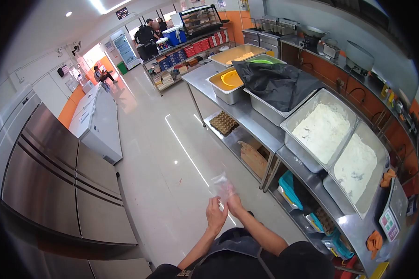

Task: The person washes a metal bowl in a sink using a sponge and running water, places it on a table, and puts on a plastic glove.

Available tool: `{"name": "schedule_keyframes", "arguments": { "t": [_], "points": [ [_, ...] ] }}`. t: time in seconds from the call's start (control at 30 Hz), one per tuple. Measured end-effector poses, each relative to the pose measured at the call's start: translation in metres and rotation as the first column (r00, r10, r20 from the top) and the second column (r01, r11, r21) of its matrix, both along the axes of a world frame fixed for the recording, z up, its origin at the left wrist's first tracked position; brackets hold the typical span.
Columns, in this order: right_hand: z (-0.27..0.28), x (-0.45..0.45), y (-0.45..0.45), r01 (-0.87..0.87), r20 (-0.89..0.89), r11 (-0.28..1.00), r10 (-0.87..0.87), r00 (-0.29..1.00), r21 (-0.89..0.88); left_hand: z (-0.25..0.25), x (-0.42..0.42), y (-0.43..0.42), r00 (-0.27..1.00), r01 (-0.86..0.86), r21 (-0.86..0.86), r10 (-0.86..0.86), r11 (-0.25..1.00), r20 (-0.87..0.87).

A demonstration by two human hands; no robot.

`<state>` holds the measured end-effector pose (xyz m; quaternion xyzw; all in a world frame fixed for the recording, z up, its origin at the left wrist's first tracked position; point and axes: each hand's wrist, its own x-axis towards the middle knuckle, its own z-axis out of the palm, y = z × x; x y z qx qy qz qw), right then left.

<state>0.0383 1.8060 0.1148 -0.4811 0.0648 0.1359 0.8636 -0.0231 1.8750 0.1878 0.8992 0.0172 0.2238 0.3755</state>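
Note:
A clear plastic bag [222, 184] with something pinkish in it is held up over the floor, in front of my body. My right hand [234, 201] is closed on its lower right side. Just to the left, my left hand [216, 213] has its fingers bent together at the bag's lower edge; whatever they pinch is too small to make out. The two hands are close together, away from the steel table [263, 128] on the right.
Right: trays of white powder [323, 132], a black plastic sheet [277, 83], a yellow basket [233, 78] and a scale [389, 224]. Left: steel fridges [46, 186] and a white chest freezer [95, 121]. Far back, a seated person [102, 74] and others stand near a counter.

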Motion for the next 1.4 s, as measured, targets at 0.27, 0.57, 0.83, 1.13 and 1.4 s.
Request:
{"name": "schedule_keyframes", "arguments": {
  "t": [0.27, 0.57, 0.83, 1.13, 1.4],
  "points": [
    [0.044, 0.102, -0.037, -0.035, -0.077, 0.832, 0.093, 0.993, 0.553, 0.004, 0.093, -0.027, 0.998, 0.062, -0.043, -0.061, 0.997, 0.016],
    [0.053, 0.172, -0.013, -0.187, 0.014, 0.732, 0.236, 0.972, 0.655, 0.017, 0.149, -0.003, 0.995, 0.089, -0.014, -0.09, 0.996, -0.051],
    [0.054, 0.247, 0.055, -0.127, -0.058, 0.734, 0.221, 0.973, 0.667, 0.017, 0.219, 0.062, 0.996, 0.08, -0.064, -0.083, 0.995, -0.046],
    [0.055, 0.337, 0.188, -0.292, 0.048, 0.791, 0.317, 0.947, 0.537, 0.019, 0.29, 0.193, 1.0, 0.006, -0.077, -0.006, 0.997, 0.003],
    [0.001, 0.36, 0.267, -0.429, -0.173, 0.873, 0.471, 0.865, 0.231, -0.05, 0.325, 0.289, 0.967, -0.242, -0.596, 0.138, 0.766, -0.214]
  ]
}}
